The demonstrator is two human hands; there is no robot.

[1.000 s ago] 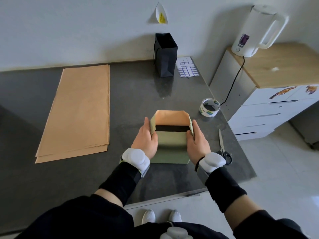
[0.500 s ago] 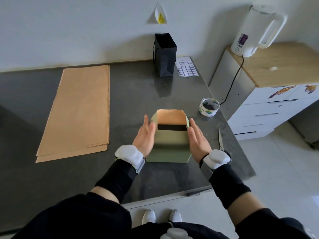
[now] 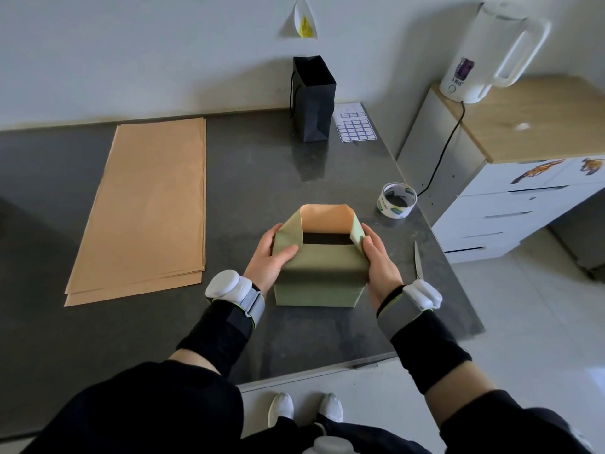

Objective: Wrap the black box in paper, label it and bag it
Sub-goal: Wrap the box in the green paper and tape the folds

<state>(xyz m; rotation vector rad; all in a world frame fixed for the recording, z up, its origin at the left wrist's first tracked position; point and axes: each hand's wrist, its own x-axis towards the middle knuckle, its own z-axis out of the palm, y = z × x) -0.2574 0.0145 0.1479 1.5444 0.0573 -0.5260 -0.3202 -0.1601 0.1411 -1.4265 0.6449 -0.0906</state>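
Black box (image 3: pixel 327 239): sits mid-counter in front of you on the dark countertop (image 3: pixel 262 178); only 1 black strip shows at the far, open end.
Green wrapping paper (image 3: pixel 319 267): covers the top, the near face and both sides; its tan inside shows on the far flap, standing up at 12 o'clock.
Left hand (image 3: pixel 271 257): clamped on the left paper wall; thumb lies over the top, fingers go round the outside.
Right hand (image 3: pixel 379 260): pinches the right side flap at its far corner, thumb in front.
Step in hand: by my reading, closing the far end; the 2 side flaps are going in.
Doing it well: press each side flap flat against the box end before you lower the far flap; crease along the box edges so the corners come out sharp; pull both sides evenly or the wrap skews.
Tape roll (image 3: pixel 397 200): at 1 o'clock from the box, near; hold the fold with 1 hand when you reach.
Scissors (image 3: pixel 418 260): at 3 o'clock, just past your right hand.
For later: black gift bag (image 3: pixel 312 99) and label sheet (image 3: pixel 355 124) at 12 o'clock, by the wall.
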